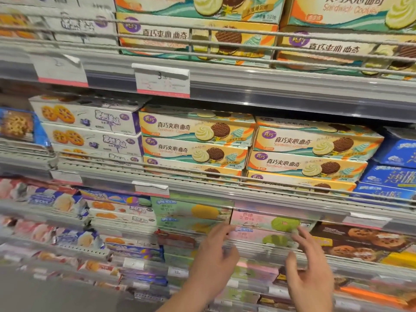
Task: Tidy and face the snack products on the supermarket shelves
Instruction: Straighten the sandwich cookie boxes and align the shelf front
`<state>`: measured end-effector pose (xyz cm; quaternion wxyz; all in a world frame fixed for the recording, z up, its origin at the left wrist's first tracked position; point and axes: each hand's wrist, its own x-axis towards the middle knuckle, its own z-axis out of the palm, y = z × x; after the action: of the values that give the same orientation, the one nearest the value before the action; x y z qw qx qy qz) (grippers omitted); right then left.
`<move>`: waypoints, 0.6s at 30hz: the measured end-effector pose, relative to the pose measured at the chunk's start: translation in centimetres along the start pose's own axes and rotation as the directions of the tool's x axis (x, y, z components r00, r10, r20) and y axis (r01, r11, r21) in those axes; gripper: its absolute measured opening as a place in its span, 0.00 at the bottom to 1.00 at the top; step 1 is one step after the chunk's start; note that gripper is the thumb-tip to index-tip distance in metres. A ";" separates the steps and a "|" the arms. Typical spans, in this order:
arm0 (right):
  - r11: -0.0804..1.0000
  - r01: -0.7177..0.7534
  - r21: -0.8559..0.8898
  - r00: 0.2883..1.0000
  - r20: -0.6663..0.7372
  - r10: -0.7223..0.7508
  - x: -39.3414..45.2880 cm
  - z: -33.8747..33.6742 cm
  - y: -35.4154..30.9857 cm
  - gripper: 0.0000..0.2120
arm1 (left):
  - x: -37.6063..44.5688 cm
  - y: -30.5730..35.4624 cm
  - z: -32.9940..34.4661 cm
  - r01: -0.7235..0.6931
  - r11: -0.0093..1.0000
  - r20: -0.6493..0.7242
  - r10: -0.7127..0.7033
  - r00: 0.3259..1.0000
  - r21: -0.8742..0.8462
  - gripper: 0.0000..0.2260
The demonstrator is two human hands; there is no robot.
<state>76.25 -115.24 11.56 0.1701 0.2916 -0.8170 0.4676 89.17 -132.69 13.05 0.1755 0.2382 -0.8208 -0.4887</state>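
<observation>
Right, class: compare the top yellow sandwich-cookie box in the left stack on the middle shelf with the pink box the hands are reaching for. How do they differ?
The yellow sandwich-cookie box sits on the middle shelf, sharp and untouched; the pink box sits one shelf lower, blurred, between the left hand and right hand. The yellow box pictures a brown cookie and cream swirl; the pink box a green one. Both lie flat, facing out.

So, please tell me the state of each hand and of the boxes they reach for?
left hand: open, fingers at the left end of the pink boxes
right hand: open, fingers spread at their right end
pink boxes: stacked flat, facing out
yellow sandwich cookie boxes: stacked flat, facing out
</observation>
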 end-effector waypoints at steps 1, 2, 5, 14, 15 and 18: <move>0.997 0.080 -0.008 0.997 0.019 -0.079 -0.2 0.5 -0.4 0.17 | -0.3 -0.4 -0.7 -0.023 0.999 -0.027 0.024 0.999 0.042 0.19; 0.989 0.151 -0.005 0.988 0.043 -0.150 -0.3 1.1 -1.1 0.17 | -0.6 -0.8 -1.5 -0.043 0.996 -0.061 0.048 0.997 0.081 0.20; 0.943 0.331 0.032 0.932 0.144 -0.332 0.0 2.7 -3.6 0.19 | -1.5 -1.7 -3.7 -0.098 0.972 -0.176 0.136 0.975 0.212 0.21; 0.798 0.600 0.054 0.731 0.370 -0.574 0.9 8.3 -11.6 0.27 | -2.4 -4.5 -10.7 -0.235 0.695 -0.297 0.553 0.778 0.680 0.24; 0.790 0.611 0.054 0.719 0.380 -0.582 0.9 9.0 -12.4 0.27 | -2.4 -4.8 -11.4 -0.202 0.693 -0.310 0.538 0.784 0.692 0.25; 0.775 0.631 -0.026 0.715 0.407 -0.568 0.6 10.8 -13.9 0.30 | -2.4 -6.2 -13.5 -0.124 0.703 -0.349 0.489 0.800 0.701 0.27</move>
<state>84.54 -130.23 15.69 0.1760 0.6103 -0.7297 0.2531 99.48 -143.56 13.68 0.3751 0.2582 -0.8886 -0.0557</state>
